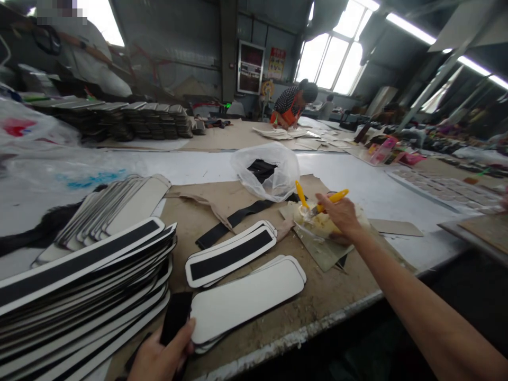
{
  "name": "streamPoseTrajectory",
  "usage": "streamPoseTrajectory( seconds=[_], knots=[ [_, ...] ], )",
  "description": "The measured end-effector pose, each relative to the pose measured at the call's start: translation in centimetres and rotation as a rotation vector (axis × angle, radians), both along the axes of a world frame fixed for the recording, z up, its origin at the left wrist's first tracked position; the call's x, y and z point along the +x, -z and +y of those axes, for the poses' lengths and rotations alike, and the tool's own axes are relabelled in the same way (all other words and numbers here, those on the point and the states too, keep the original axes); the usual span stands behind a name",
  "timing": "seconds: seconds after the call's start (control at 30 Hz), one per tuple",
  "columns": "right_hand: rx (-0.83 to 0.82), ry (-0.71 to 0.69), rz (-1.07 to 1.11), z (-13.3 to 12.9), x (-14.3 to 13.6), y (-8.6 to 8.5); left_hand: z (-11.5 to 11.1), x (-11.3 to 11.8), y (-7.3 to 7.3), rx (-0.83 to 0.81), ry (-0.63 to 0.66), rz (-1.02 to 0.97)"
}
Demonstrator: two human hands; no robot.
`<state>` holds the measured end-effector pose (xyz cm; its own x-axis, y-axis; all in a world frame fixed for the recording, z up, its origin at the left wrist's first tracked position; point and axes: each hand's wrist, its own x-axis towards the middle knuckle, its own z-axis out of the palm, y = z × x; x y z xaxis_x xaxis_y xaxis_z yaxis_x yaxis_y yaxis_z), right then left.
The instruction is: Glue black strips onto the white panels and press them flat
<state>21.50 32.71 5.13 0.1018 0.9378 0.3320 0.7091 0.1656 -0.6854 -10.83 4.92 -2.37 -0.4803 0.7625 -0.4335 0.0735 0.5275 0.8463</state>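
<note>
My right hand point(342, 212) is closed around a yellow-handled brush point(338, 196). The brush end dips towards a tub point(326, 226) caked with pale paste, where a second yellow brush point(300, 193) leans. At the front edge, my left hand point(162, 353) grips a black strip point(177, 316), its thumb by the end of a small stack of white rounded panels point(248, 299). Behind that stack lies another small pile, its top panel point(232, 255) bearing a black strip down its middle. The brush tip is partly lost in the paste.
A tall pile of strip-covered panels point(91, 296) fills the left, with plain white panels point(135, 203) fanned behind it. A clear plastic bag point(265, 172) holding black pieces stands mid-table, near a loose black band point(234, 222). Across the table, a person in an orange apron point(291, 112) bends over pale sheets.
</note>
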Motion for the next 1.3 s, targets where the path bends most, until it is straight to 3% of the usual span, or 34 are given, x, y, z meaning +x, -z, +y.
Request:
streamPoseTrajectory(
  seconds=[0.1, 0.2, 0.33, 0.47, 0.67, 0.8, 0.97, 1.3],
  knots=[
    [-0.012, 0.106, 0.307, -3.8, -1.2, -0.1, -0.5, 0.2, -0.4, 0.027, 0.007, -0.171],
    [-0.146, 0.037, 0.740, -9.4, -4.3, 0.8, -0.8, 0.3, -0.7, 0.059, 0.023, -0.250],
    [-0.399, -0.247, 0.893, -17.3, -10.0, 2.7, -1.2, 0.2, -0.9, 0.096, 0.048, -0.309],
    [-0.430, -0.336, 0.887, -21.1, -14.5, 4.4, -1.5, -0.1, -0.8, 0.128, 0.091, -0.354],
    [-0.421, -0.343, 0.789, -21.6, -16.3, 6.0, -1.7, -0.4, 0.0, 0.166, 0.123, -0.428],
    [-0.290, -0.356, 0.594, -21.5, -15.8, 5.9, -1.6, -0.5, 0.4, 0.157, 0.128, -0.436],
    [-0.196, -0.336, 0.405, -20.5, -14.0, 4.9, -1.5, -0.4, 0.4, 0.145, 0.119, -0.398],
    [0.005, -0.273, 0.161, -17.6, -8.7, 4.8, -1.8, -0.2, 0.6, 0.081, 0.083, -0.321]
  ],
)
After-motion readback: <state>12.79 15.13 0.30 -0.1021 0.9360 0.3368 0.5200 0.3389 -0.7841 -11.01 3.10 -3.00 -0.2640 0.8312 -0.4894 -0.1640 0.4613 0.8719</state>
